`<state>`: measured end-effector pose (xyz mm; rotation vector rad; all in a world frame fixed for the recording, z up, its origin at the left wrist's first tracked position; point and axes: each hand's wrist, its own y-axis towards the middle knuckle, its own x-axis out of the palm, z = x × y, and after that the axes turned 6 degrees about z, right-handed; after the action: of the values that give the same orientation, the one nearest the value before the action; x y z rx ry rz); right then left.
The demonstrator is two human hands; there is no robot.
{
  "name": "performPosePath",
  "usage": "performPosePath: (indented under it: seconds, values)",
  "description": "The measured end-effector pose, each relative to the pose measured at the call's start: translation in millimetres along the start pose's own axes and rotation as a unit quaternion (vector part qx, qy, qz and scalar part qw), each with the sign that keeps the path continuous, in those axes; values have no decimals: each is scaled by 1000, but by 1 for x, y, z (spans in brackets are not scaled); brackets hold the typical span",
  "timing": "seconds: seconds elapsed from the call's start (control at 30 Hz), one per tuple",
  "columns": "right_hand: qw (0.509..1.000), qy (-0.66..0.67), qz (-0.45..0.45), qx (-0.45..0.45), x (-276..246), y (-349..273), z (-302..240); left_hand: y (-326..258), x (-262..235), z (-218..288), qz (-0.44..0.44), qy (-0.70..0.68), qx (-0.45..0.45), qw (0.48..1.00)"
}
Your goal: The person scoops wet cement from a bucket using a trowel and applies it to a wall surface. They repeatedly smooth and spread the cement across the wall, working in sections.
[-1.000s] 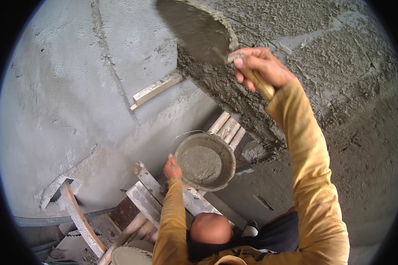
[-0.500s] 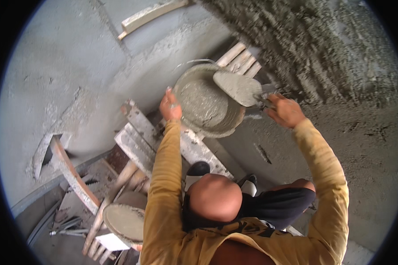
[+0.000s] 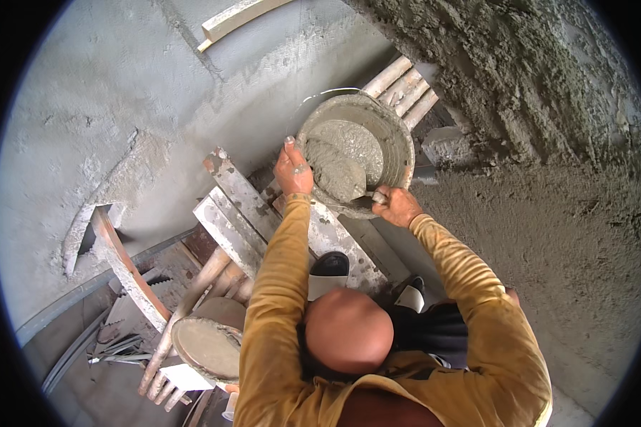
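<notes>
A grey, mortar-crusted bucket [image 3: 399, 135] stands on boards in front of me, with wet mortar [image 3: 363, 140] inside. At its left rim is my left hand [image 3: 293, 172], closed on the edge with a finger pointing upward. My right hand [image 3: 397, 207] grips the short handle of a trowel [image 3: 342, 176] at the near right rim. The trowel's blade lies inside the bucket, low at the mortar, and is coated in grey. Where blade and mortar meet is hard to tell apart.
Splattered planks [image 3: 242, 188] and round poles [image 3: 399, 85] form the platform under my feet. A second round container [image 3: 206, 347] of grey mix sits lower left. A smooth wall [image 3: 157, 85] rises left; rough mortar [image 3: 534, 92] covers the upper right surface. A curved board [image 3: 129, 269] juts from a wall opening.
My right hand has moved left and down, bringing the trowel from above the bucket's right rim into the bucket. My left hand stays at the rim.
</notes>
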<state>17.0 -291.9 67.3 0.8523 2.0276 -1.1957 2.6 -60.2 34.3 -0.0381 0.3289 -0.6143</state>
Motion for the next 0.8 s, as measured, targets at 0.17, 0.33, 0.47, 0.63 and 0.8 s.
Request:
performPosePath:
  seconds: [0.17,0.33,0.47,0.63,0.8]
  values:
    - [996,5,81,-35,-27,-15,1,26,2,-28,10,29,53,998]
    - [977,-77,130,-148,-113,-59,-17,51,2,-65,-30,61,132,989]
    - [948,-122,181,-230,-202,-117,-63,33,1,-27,-31,110,90,989]
    - [893,-5,183,-411,-290,-169,-130,50,-17,-114,3,43,251,967]
    - [918,255,84,-293,-336,-176,-139,-12,-29,-16,-58,46,-69,995]
